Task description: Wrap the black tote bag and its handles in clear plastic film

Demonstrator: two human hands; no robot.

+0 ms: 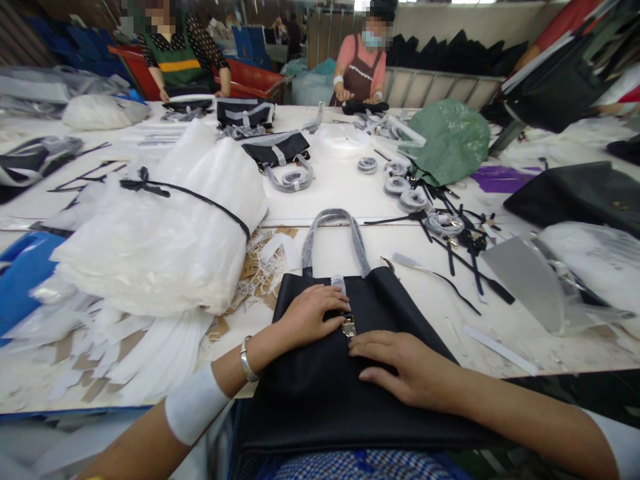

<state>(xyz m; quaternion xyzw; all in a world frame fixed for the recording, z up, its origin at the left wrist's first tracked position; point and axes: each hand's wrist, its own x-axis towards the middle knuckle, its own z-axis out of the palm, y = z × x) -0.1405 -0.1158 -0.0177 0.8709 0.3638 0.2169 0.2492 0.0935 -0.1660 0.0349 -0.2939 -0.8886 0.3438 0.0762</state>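
A black handbag [310, 393] lies flat at the table's front edge, its plastic-wrapped handles [332, 215] pointing away from me. At its upper middle sits a gold metal clasp [349, 326], below a strap tab [339, 283] wrapped in clear film. My left hand [314, 313] rests on the bag to the left of the clasp, fingers stretched over the tab and thumb near the clasp's edge. Just below and right of the clasp, my right hand [400, 363] lies on the leather, fingers extended and thumb apart. Neither hand is wrapped round anything.
To the left stands a tied bundle of white plastic bags [175, 247], with tags and strings [263, 267] beside it. Black straps [467, 240] and wrapped coils [414, 199] lie on the right. A green plastic bag [445, 141] stands farther back. Two co-workers [361, 70] are across the table.
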